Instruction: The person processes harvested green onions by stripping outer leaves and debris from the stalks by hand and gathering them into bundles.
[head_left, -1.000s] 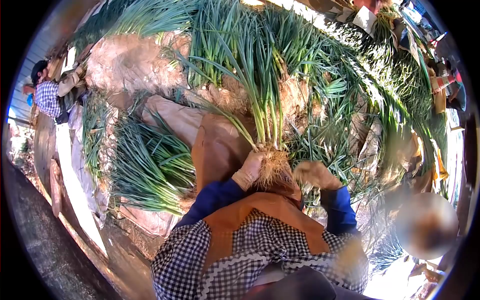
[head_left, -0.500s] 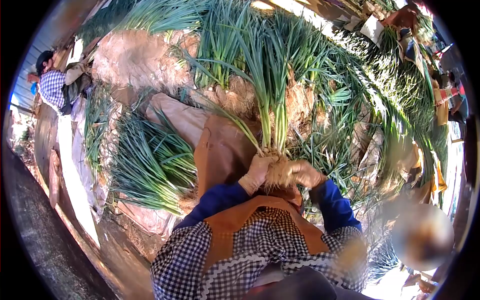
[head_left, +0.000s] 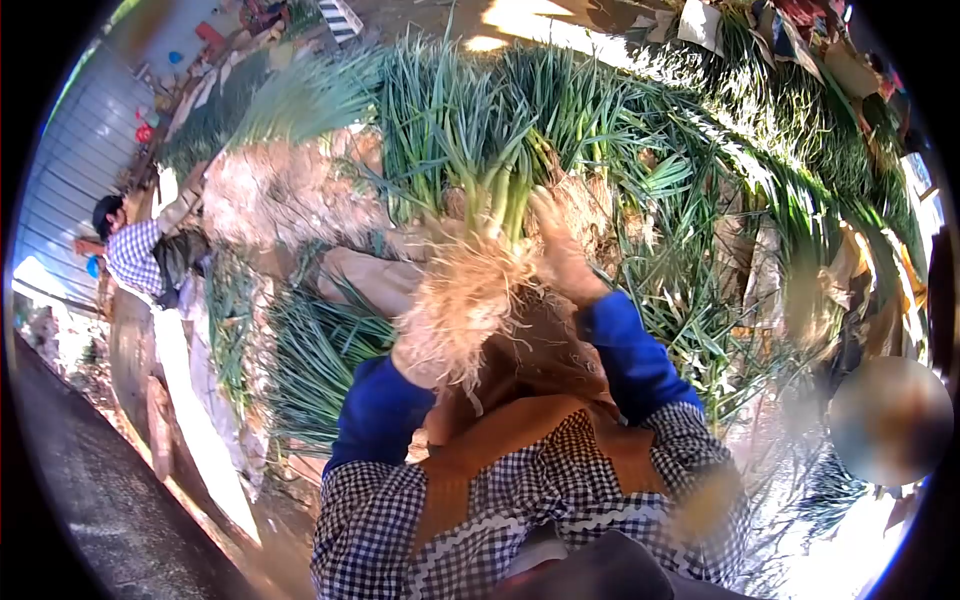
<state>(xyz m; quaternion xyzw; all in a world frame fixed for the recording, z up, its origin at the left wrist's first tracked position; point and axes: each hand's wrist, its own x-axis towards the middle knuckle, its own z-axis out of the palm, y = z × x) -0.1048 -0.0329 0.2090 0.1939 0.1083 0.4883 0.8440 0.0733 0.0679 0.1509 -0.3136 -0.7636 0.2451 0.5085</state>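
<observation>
Step in hand, apparently: handling the green-onion bunch (head_left: 485, 262), raised between left hand (head_left: 414, 357) and right hand (head_left: 568, 262). Left fingers hidden behind roots (head_left: 462, 295); right fingers alongside stalks (head_left: 497, 207) (grip unclear for both). Next move likely calls for keeping stalks together.

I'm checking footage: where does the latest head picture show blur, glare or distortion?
Head view: the roots look soft, leaves at upper left smeared; head view, right: a round patch is out of focus; head view, lower right: glare hides detail; same view: the curved black border suggests lens distortion.
</observation>
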